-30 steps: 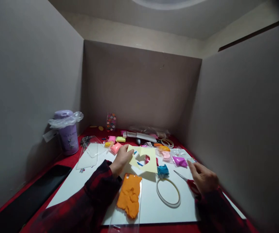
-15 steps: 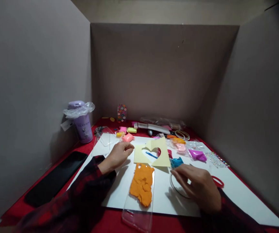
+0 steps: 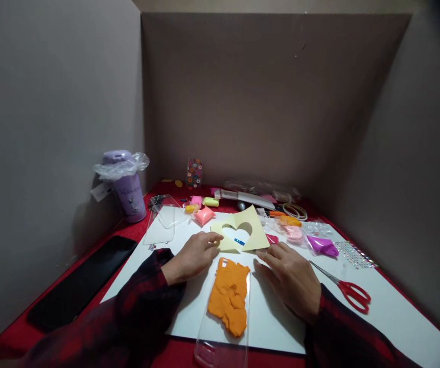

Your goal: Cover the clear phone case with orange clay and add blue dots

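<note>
A pale yellow sheet (image 3: 256,230) with a heart-shaped hole stands slightly raised on the white board (image 3: 277,327). My left hand (image 3: 194,255) has its fingers closed on the sheet's left edge. At the lower right corner is my right hand (image 3: 291,273), its fingertips near or touching the paper; its grip cannot be made out. Through the hole a small blue piece (image 3: 238,242) shows. Orange clay (image 3: 229,296) lies spread over part of a clear phone case (image 3: 220,350), between my hands and nearer to me.
Red scissors (image 3: 352,294) lie at the right, near a gem sheet (image 3: 355,254) and a purple packet (image 3: 322,246). A black phone (image 3: 84,281) and a purple cup (image 3: 130,191) are at the left. A salmon packet (image 3: 204,215) sits behind my left hand.
My right hand has moved left and forward to the sheet's corner, and the scissors have come into full view. My left hand has reached the sheet's left edge. The camera view has shifted slightly.
</note>
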A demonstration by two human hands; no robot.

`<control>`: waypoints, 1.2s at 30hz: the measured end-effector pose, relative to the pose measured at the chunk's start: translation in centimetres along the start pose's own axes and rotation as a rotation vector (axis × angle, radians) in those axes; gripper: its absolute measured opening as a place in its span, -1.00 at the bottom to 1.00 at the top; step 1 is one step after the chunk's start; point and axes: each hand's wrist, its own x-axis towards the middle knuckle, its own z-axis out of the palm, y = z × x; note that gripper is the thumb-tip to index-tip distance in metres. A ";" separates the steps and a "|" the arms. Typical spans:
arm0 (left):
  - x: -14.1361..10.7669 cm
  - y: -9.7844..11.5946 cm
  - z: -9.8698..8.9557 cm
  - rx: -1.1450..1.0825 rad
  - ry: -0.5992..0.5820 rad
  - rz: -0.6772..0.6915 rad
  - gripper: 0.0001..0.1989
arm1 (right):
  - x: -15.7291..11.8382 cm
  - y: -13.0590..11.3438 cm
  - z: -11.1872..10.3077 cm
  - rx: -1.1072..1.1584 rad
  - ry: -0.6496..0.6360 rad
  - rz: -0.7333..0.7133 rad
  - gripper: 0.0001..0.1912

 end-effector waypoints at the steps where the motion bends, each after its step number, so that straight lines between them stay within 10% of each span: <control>1: 0.0 0.0 0.0 0.017 0.018 0.001 -0.71 | -0.2 0.0 0.3 0.014 0.024 -0.007 -0.80; 15: -1.3 0.7 1.5 0.188 -0.068 -0.027 -0.84 | -2.1 -1.9 0.2 0.222 -0.083 -0.043 -0.87; 25: -1.4 2.1 2.2 -0.871 -0.161 -0.431 -0.80 | -2.3 -2.0 0.6 0.299 -0.047 -0.002 -0.90; 31: -1.6 2.8 1.9 -1.008 -0.275 -0.402 -0.73 | -1.8 -2.1 -0.7 0.743 0.203 0.294 -0.79; 36: -2.0 3.9 1.9 -0.943 -0.347 -0.342 -0.70 | -1.1 -2.2 -1.7 1.210 -0.082 0.485 -0.75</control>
